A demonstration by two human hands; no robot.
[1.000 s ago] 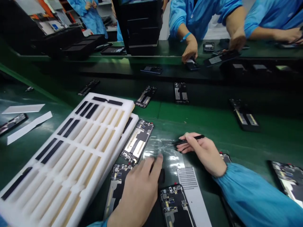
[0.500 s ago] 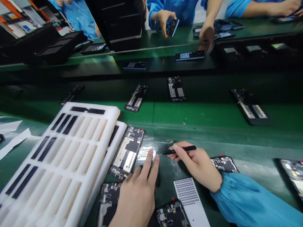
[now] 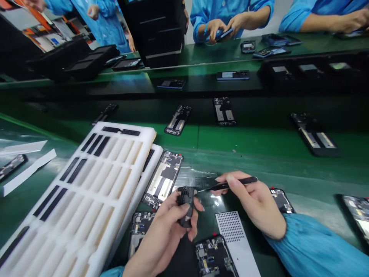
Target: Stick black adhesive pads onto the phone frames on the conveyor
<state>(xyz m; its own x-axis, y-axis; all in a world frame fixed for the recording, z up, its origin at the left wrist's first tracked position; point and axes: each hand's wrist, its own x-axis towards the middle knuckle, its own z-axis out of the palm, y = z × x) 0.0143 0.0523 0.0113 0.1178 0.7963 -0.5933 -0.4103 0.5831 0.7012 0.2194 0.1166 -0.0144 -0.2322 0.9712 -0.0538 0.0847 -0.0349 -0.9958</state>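
Turned from palm-down since the earlier frame, the left hand (image 3: pixel 163 236) is grasping a small black ribbed plastic part (image 3: pixel 186 198) in its fingers above the green worktop (image 3: pixel 314 192), right of the white foam tray (image 3: pixel 147 134). Farther right, the right hand (image 3: pixel 255 200) is pinching slim black tweezers (image 3: pixel 218 187) in its fingers, their tips pointing left at the part's far end.

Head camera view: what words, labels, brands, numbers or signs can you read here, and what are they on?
No text can be read in this view.
Opened phone beside the foam trays: any markings too small to read.
Black part in the left hand: no lettering can be made out.
White sheet with dark dots: dots only, no lettering visible.
Blue-edged phone parts farther back: too blurred to read.
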